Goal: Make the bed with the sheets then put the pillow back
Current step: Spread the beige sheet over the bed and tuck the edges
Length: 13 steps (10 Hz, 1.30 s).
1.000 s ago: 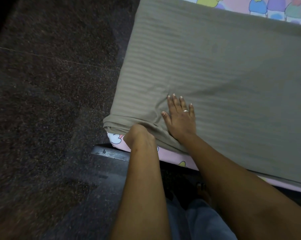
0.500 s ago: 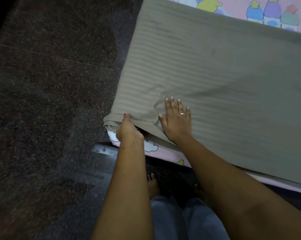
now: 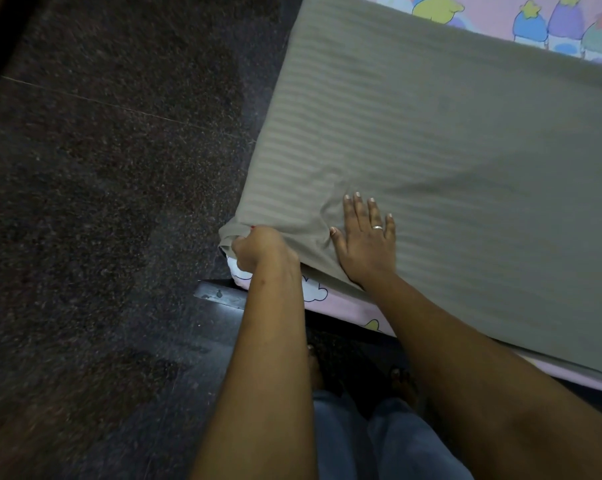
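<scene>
A grey-green striped sheet lies folded over the near corner of the bed. Under it shows a pink cartoon-print sheet on the mattress, visible at the top right and along the near edge. My left hand grips the grey sheet's near-left corner, fingers curled round the cloth. My right hand presses flat on the sheet just to the right, fingers straight, a ring on one finger. No pillow is in view.
Dark speckled stone floor fills the left side. A dark bed-frame corner juts out below the mattress corner. My feet and blue trousers stand close against the bed's near edge.
My left hand has slid left along the sheet's near edge to its corner and taken hold there. My right hand has stayed flat in about the same place.
</scene>
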{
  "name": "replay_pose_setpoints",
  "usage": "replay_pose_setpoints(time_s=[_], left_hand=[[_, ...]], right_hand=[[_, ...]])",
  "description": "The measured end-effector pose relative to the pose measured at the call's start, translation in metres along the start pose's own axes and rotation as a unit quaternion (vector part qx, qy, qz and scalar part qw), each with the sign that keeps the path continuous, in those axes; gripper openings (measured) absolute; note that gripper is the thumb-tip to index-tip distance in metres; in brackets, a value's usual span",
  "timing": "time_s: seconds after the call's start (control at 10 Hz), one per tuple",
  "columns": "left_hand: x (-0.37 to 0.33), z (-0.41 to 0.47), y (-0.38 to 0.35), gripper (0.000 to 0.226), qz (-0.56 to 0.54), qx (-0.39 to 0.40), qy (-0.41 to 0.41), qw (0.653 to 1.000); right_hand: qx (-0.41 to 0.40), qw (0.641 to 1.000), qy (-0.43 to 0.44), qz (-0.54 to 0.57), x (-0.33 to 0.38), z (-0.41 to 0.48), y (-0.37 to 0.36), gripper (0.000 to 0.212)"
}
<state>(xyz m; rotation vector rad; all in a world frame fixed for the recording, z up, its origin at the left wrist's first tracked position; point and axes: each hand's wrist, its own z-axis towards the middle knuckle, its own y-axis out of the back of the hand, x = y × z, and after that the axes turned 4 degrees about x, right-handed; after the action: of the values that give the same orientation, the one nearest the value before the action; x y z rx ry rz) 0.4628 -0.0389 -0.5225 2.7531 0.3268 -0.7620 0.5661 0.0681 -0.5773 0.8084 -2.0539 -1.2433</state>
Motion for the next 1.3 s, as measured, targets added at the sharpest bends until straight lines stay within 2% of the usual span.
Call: replay_pose_setpoints(time_s=[0.1,0.2,0.3,0.5,0.6,0.7,0.8,0.9,1.0,1.1,1.2,1.3], left_hand=[[0.003,-0.005,0.002,0.029,-0.223,-0.044,0.018,0.974],[0.012,0.004,0.001,0.022,-0.147,-0.020,-0.036,0.988],[0.014,0.003,0.007,0.012,-0.097,0.000,-0.044,0.994],[0.014,0.004,0.014,0.020,-0.041,0.020,-0.101,0.994],[0.012,0.004,0.013,0.024,-0.058,0.034,-0.122,0.990],[0.005,0.005,0.018,0.022,-0.110,0.058,-0.100,0.987],[0.002,0.017,0.027,0.016,-0.111,0.071,-0.105,0.986],[0.011,0.025,0.041,0.015,-0.130,0.038,-0.101,0.986],[0.019,0.028,0.052,0.012,-0.160,0.017,-0.078,0.984],[0.014,0.037,0.055,0.016,-0.201,-0.018,-0.048,0.978],[0.000,0.053,0.063,0.014,-0.215,-0.026,-0.022,0.976],[-0.013,0.059,0.073,0.025,-0.169,-0.044,-0.086,0.981]], right_hand=[[0.001,1.000,-0.002,-0.002,0.000,0.000,0.000,0.062],[-0.011,1.000,-0.001,0.001,0.000,0.000,-0.002,0.062],[-0.012,1.000,0.001,0.004,0.000,0.000,-0.003,0.062],[-0.017,1.000,-0.003,-0.002,0.000,0.000,-0.003,0.062],[-0.016,1.000,0.000,0.003,-0.001,0.000,-0.003,0.061],[-0.009,1.000,0.002,0.000,-0.001,0.000,-0.004,0.061],[0.000,1.000,-0.005,0.002,0.000,-0.001,-0.002,0.061],[0.007,1.000,0.009,0.012,0.014,-0.010,-0.005,0.061],[0.031,0.993,0.111,0.000,0.050,-0.033,-0.009,0.069],[0.103,0.952,0.288,0.016,0.080,-0.042,-0.004,0.057],[0.075,0.920,0.373,0.094,0.070,-0.019,0.011,0.054],[-0.065,0.976,0.150,0.143,0.016,0.022,0.022,0.057]])
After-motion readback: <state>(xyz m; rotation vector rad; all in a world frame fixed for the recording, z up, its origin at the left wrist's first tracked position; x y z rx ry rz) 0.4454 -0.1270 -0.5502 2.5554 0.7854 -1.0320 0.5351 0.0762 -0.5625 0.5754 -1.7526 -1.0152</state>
